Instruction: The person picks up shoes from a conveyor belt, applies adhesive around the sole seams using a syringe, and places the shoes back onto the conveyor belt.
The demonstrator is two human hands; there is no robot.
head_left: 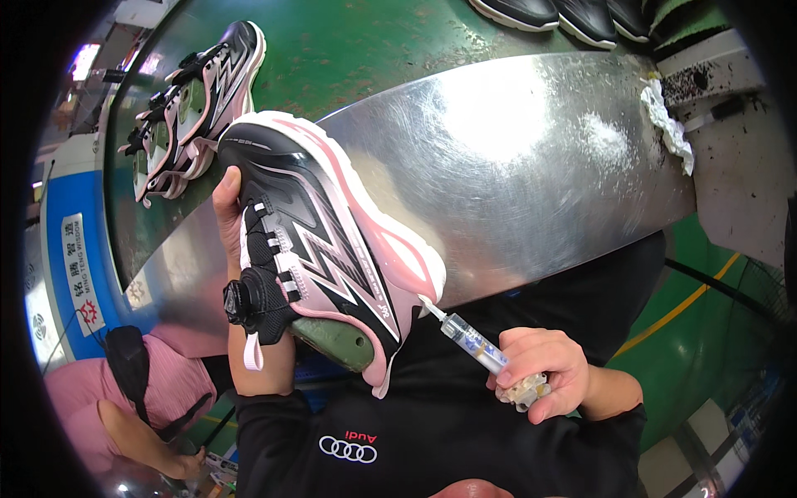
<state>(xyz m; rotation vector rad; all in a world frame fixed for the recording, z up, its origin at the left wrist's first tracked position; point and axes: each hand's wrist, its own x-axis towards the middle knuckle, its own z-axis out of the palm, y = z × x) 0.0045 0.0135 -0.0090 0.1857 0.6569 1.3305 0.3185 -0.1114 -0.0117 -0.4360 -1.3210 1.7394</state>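
Note:
A black, pink and white sneaker (320, 195) is tilted in front of me, toe up and to the left, its outer side showing. Inside its collar sits a green shoe last (336, 342). My left hand (227, 207) grips the shoe from behind near the toe and laces; most of its fingers are hidden. Between the fingers of my right hand (544, 369) is a clear syringe (473, 342), with a bulky, whitish, lumpy back end. Its tip meets the heel where the upper joins the sole.
Beneath the shoe stretches a shiny metal worktop (531, 158) with a patch of white powder (606, 141). A crumpled white strip (668, 129) lies at its right end. Similar shoes (199, 108) stand far left, black shoes (573, 17) at the top right. A person in pink (178, 378) is lower left.

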